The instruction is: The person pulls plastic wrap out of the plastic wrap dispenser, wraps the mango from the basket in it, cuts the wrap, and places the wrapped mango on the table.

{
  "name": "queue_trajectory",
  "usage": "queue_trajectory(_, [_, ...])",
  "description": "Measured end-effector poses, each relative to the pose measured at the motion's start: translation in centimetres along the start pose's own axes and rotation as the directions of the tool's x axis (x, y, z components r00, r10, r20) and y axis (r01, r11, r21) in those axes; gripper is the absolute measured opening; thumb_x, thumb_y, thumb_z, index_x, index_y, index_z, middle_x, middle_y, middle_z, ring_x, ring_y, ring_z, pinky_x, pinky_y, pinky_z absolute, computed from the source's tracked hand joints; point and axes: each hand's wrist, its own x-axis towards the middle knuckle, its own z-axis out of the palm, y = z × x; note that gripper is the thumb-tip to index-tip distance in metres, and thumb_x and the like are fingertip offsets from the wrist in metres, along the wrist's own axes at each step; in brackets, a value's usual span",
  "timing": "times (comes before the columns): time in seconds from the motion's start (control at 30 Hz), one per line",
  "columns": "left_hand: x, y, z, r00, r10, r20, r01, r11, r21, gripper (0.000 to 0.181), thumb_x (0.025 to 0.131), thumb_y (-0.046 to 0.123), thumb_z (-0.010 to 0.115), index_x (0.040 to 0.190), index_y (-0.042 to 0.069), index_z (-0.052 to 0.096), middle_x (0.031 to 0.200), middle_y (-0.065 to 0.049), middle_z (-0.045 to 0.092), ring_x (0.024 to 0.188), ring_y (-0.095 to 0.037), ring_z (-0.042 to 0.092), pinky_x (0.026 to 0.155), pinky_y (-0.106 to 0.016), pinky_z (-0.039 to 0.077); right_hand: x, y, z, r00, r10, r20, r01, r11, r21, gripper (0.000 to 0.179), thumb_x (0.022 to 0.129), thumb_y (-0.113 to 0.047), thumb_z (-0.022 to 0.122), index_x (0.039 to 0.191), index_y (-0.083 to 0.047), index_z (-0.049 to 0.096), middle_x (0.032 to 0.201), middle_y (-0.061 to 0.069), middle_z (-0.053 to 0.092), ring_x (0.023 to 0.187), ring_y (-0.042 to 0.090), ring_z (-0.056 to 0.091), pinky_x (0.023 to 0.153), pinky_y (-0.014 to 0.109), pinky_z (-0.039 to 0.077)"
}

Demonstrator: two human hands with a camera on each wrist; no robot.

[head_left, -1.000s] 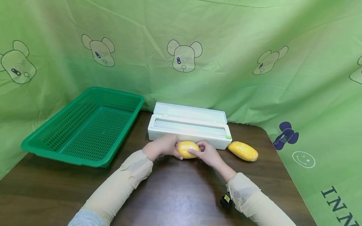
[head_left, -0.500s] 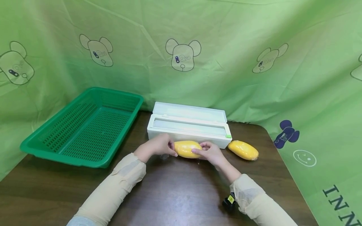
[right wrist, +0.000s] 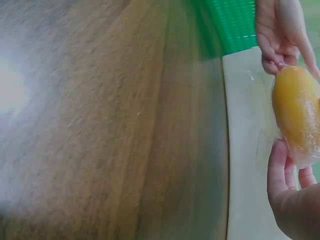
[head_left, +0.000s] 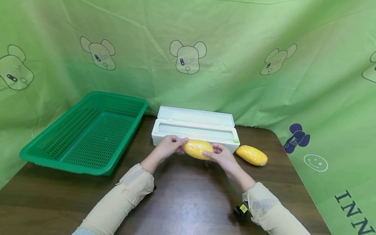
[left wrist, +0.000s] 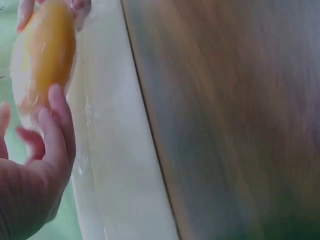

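Observation:
A plump, oblong yellow fruit (head_left: 198, 149) in clear cling film is held up between both hands, just in front of a white cling film dispenser (head_left: 195, 128). My left hand (head_left: 168, 147) pinches its left end, the thumb lying near the top. At the other end my right hand (head_left: 224, 158) grips it, thumb on the near side and fingers behind. In the left wrist view, the left fingertips touch the wrapped end of the fruit (left wrist: 52, 47). Loose film shows around the ends of the fruit (right wrist: 295, 107) in the right wrist view.
The dispenser's lid (head_left: 195, 116) stands raised at the back, with a film roll (head_left: 195, 131) inside. A second wrapped yellow fruit (head_left: 252, 155) lies to its right. At the left is a green plastic basket (head_left: 123, 143). A green curtain (head_left: 235, 91) hangs behind the brown table (head_left: 188, 202).
Both hands have raised the fruit a little and shifted it slightly right, so it now overlaps the dispenser's front. The left hand has moved its grip at the left end, thumb now higher.

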Motion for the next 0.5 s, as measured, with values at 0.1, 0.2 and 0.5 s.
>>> queue_trajectory(0.1, [-0.1,-0.1,0.5,0.997,-0.058,-0.046,0.051,0.989,-0.139,0.026,0.100,0.020,0.069,0.087,-0.003,0.063,0.086,-0.009,0.066,0.072,-0.013,0.066,0.088,-0.041,0.058,-0.1,-0.4,-0.1,1.000,-0.007,0.004,0.007,1.000,0.014,0.045,0.090,-0.006,0.075,0.126,0.009,0.052,0.100,0.006,0.066,0.086,0.009,0.063,0.077,0.023,0.054])
queue_trajectory(0.2, [-0.3,-0.1,0.7,0.992,-0.118,-0.044,0.104,0.965,-0.240,0.024,0.101,0.020,0.068,0.093,-0.002,0.063,0.091,-0.008,0.064,0.077,-0.013,0.066,0.093,-0.037,0.055,-0.1,-0.7,-0.2,1.000,-0.015,0.007,0.014,1.000,0.024,0.044,0.090,-0.005,0.074,0.125,0.008,0.051,0.101,0.006,0.065,0.088,0.009,0.062,0.077,0.022,0.053])
queue_trajectory(0.5, [-1.3,-0.3,0.9,0.990,-0.139,0.004,0.132,0.935,-0.329,0.032,0.103,0.014,0.063,0.117,-0.014,0.065,0.090,-0.006,0.070,0.082,-0.012,0.068,0.090,-0.027,0.055,-0.1,-0.8,-0.2,0.991,-0.073,0.112,0.054,0.985,0.162,0.048,0.091,-0.003,0.067,0.130,0.007,0.042,0.109,0.006,0.060,0.096,0.010,0.060,0.085,0.021,0.051])
